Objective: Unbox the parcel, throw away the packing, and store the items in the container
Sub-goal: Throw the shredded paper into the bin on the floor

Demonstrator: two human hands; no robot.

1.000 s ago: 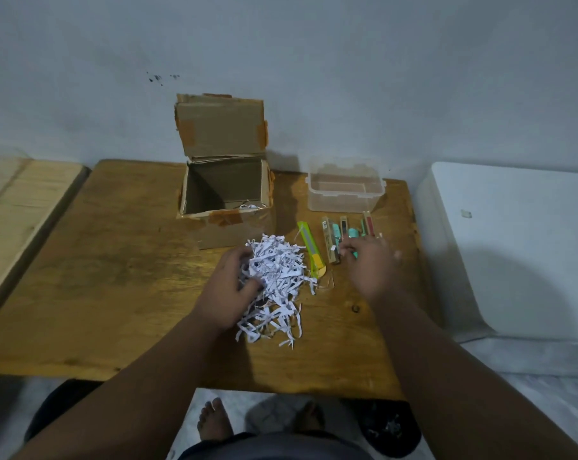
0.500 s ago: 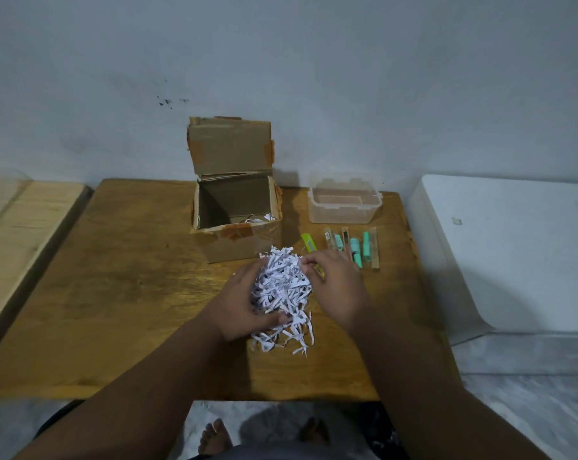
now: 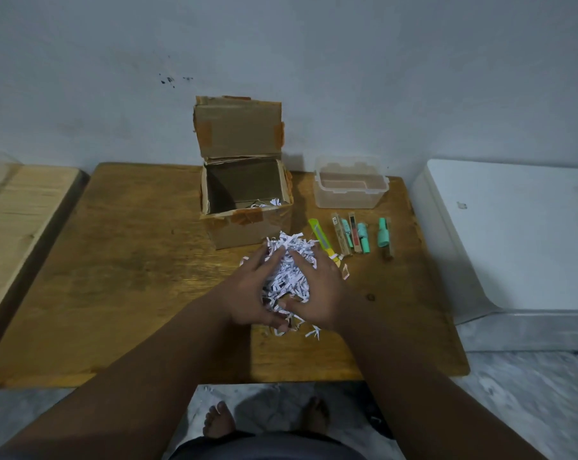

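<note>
A pile of white shredded paper (image 3: 289, 273) lies on the wooden table (image 3: 131, 277) in front of the open cardboard box (image 3: 248, 207). My left hand (image 3: 251, 290) cups the pile from the left and my right hand (image 3: 321, 290) presses it from the right, both closed around the shreds. A few shreds remain inside the box. To the right lie a yellow-green utility knife (image 3: 321, 239) and several small green and brown items (image 3: 360, 235). A clear plastic container (image 3: 349, 187) stands open behind them.
The box's lid flap stands upright against the grey wall. A white appliance (image 3: 513, 234) sits close to the table's right edge. A lighter wooden surface (image 3: 19, 207) adjoins the table on the left. My bare feet show below the front edge.
My right hand left the small items and came over to the shredded paper. Both hands now squeeze the pile together from either side.
</note>
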